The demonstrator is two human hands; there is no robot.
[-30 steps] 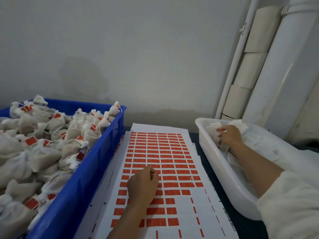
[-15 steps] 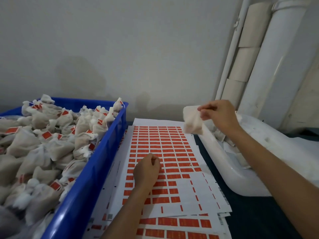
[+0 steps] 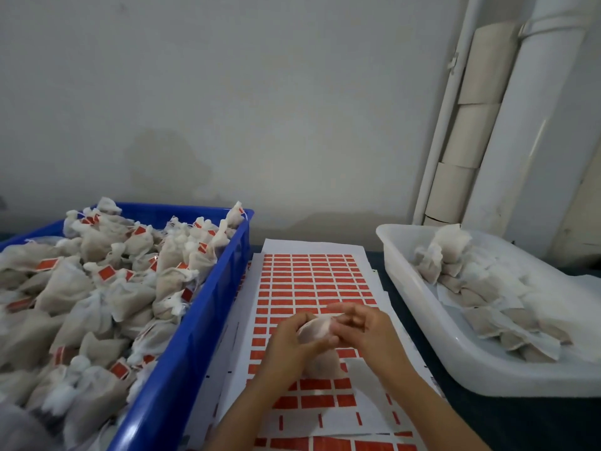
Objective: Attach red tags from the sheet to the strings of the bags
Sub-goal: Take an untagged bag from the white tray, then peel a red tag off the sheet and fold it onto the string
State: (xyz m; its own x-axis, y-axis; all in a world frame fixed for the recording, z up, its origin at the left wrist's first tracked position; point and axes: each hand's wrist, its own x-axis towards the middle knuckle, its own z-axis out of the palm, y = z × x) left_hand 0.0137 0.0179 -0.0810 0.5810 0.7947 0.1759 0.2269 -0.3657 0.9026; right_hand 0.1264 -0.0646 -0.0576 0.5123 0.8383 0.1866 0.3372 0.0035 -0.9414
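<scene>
Crates flank the work: a blue crate (image 3: 182,362) of tagged bags on the left, a white tub (image 3: 432,333) of untagged ones on the right. Between them lies the sheet (image 3: 312,281) of red tags. Above it, left hand (image 3: 292,340) and right hand (image 3: 367,327) meet, fingers curled around one bag (image 3: 313,330).

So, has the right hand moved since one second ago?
Yes. The right hand left the white tub and came leftward over the tag sheet, where both hands now hold a bag.
</scene>
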